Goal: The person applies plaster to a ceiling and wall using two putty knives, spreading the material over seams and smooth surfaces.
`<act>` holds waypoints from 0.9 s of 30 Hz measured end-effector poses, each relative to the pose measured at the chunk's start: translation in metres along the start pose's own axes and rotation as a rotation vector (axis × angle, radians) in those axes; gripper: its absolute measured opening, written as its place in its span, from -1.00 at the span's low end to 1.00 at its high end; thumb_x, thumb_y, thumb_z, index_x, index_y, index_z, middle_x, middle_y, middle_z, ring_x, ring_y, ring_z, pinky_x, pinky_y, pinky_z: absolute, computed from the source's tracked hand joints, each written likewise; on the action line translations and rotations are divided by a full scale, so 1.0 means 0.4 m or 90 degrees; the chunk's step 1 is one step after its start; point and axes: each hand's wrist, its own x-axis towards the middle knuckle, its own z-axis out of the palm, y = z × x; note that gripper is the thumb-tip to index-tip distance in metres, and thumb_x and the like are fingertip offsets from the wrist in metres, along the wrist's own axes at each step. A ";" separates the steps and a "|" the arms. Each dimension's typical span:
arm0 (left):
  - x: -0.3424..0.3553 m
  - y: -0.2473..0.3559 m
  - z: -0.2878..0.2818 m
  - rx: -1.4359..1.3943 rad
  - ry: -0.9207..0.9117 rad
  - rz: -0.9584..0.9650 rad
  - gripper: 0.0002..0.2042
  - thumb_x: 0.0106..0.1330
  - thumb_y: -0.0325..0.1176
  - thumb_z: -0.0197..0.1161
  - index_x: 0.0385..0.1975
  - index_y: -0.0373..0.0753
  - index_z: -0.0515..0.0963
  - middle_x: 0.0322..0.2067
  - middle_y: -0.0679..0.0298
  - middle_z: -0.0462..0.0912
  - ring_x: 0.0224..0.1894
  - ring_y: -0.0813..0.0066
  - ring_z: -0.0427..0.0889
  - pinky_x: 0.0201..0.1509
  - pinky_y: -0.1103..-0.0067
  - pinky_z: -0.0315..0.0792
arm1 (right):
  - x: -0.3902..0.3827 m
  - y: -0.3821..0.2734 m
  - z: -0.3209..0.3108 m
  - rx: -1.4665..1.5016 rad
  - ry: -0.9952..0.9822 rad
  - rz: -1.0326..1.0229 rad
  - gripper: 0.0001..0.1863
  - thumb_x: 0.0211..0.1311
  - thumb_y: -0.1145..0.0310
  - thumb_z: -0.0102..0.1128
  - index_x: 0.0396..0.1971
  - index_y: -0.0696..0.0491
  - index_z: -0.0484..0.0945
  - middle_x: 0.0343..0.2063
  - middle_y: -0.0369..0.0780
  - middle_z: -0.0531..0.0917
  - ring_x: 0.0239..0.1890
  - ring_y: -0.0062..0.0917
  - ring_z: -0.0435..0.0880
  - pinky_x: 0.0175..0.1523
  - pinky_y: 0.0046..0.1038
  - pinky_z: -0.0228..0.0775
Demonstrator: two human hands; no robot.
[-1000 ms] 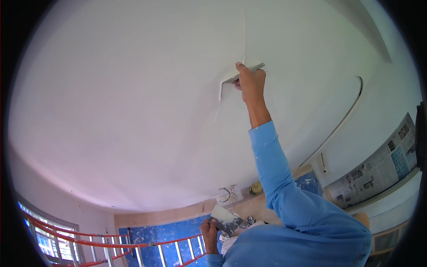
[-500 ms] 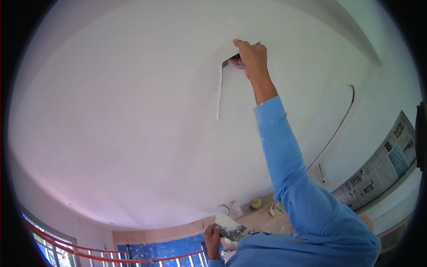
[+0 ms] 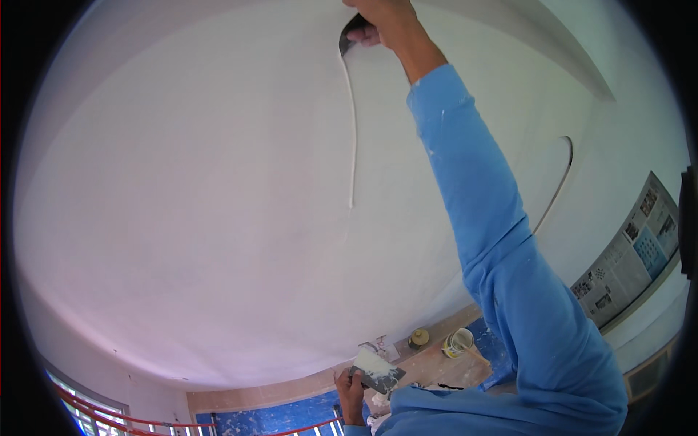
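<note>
Right hand (image 3: 389, 22): raised to top edge of frame, fingers clamped on dark scraper (image 3: 352, 33), blade flat vs. smooth white wall (image 3: 182, 203). Thin raised ridge of white filler (image 3: 353, 131) runs down from blade, slightly curved. Sleeve (image 3: 494, 240): light blue cloth w/ pale specks.

Left hand (image 3: 350, 392): low, closed on flat board (image 3: 374, 369), grey, w/ wet white paste on top. Hands well apart.

Nearby on floor: round tin (image 3: 457, 341), blue sheet (image 3: 283, 420). Newspaper (image 3: 629, 261) taped at right.
</note>
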 end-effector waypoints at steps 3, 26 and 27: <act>-0.006 -0.016 0.008 -0.010 0.025 0.003 -0.80 0.33 -0.35 0.14 -0.36 -0.39 0.57 -0.53 0.30 0.60 -0.53 0.62 0.54 -0.44 0.63 0.46 | 0.017 -0.046 0.015 -0.014 -0.005 -0.051 -0.75 0.17 0.44 0.16 -0.49 0.38 0.48 -0.63 -0.04 0.58 -0.71 -0.40 0.57 -0.65 -0.35 0.38; -0.012 0.163 0.038 -0.673 0.012 0.044 -0.77 0.31 -0.47 0.06 -0.06 -0.32 0.48 -0.18 0.18 0.66 -0.20 0.44 0.71 -0.34 0.51 0.69 | -0.728 0.450 -0.075 0.112 -0.654 -0.389 -0.52 0.17 0.71 0.14 0.11 0.05 0.59 -0.11 -0.13 0.67 -0.22 -0.38 0.65 -0.19 -0.42 0.48; -0.003 0.158 0.035 -0.659 0.015 0.034 -0.77 0.31 -0.47 0.06 -0.07 -0.30 0.49 -0.19 0.20 0.67 -0.21 0.47 0.71 -0.40 0.54 0.68 | -0.770 0.470 -0.100 0.120 -0.672 -0.361 -0.43 0.11 0.71 0.10 0.17 -0.01 0.53 -0.17 -0.11 0.62 -0.21 -0.22 0.63 -0.13 -0.31 0.50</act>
